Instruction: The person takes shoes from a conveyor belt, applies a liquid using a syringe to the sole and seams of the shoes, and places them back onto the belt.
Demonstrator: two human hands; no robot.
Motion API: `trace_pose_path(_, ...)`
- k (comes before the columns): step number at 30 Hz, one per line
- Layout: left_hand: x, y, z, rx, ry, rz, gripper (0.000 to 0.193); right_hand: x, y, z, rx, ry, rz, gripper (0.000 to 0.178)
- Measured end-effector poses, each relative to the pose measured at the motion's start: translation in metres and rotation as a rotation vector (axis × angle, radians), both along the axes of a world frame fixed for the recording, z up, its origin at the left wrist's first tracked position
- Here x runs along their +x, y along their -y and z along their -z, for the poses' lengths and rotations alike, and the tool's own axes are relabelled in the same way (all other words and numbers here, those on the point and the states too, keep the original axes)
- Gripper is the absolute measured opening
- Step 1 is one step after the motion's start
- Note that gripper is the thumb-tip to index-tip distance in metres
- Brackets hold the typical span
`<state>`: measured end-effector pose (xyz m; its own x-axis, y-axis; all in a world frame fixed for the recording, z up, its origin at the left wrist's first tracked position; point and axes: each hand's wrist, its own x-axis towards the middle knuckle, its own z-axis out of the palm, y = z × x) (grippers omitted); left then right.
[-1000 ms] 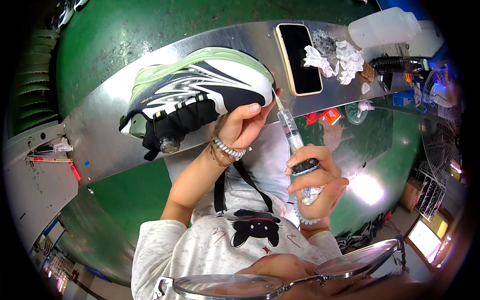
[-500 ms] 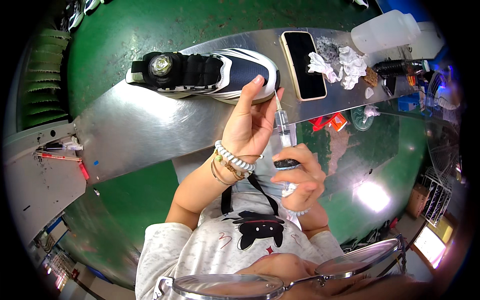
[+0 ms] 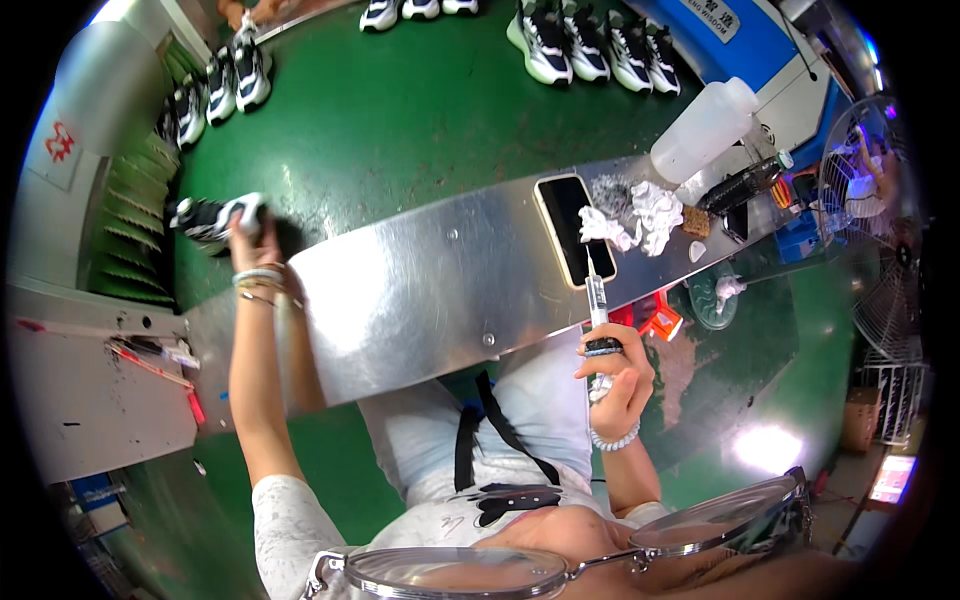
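Note:
At the far left, over the green surface, my left hand (image 3: 256,246) grips a black-and-white sneaker (image 3: 215,222) by one end. The sneaker and hand are slightly blurred. My right hand (image 3: 622,372) is closed around a clear syringe (image 3: 598,300), held upright with its thin needle tip pointing away from me. That tip shows in front of the lower edge of a phone (image 3: 556,235) lying on the metal bench; whether it touches cannot be made out. Something white and crumpled (image 3: 600,388) is tucked in my right palm, partly hidden by the fingers.
Beside the phone on the metal bench (image 3: 420,290) lie crumpled white tissues (image 3: 656,217), a brown block (image 3: 696,221), a dark bottle (image 3: 745,186) and a white plastic jug (image 3: 706,130). Several sneakers (image 3: 590,45) stand on the green surface (image 3: 400,120). A fan (image 3: 865,165) is at right.
My left hand has carried the sneaker from the bench to the far left. My right hand, still holding the syringe, is now apart from the sneaker. The view has shifted, showing more sneakers.

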<state>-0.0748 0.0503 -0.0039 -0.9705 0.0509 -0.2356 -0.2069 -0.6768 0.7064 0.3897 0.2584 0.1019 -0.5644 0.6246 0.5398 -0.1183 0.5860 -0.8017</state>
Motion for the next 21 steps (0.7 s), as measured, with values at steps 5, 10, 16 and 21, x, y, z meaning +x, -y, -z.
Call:
trace_pose_path(5,-0.11,0.09,-0.009,-0.336,-0.122,-0.689,0.03,0.011,-0.026,0.008,-0.104,-0.086,0.107,0.063)
trace_pose_path(10,-0.063,-0.054,-0.024,-0.522,-0.289,0.385,0.037,0.004,-0.088,0.063,-0.557,-0.284,0.107,0.06)
trace_pose_path(16,0.023,-0.34,0.016,-0.269,0.065,0.959,0.049,-0.033,-0.173,0.097,-1.021,-0.594,-0.124,0.063)
trace_pose_path(21,0.09,-0.529,0.031,-0.014,0.357,1.08,0.063,-0.025,-0.195,0.086,-1.056,-0.36,-0.025,0.061)
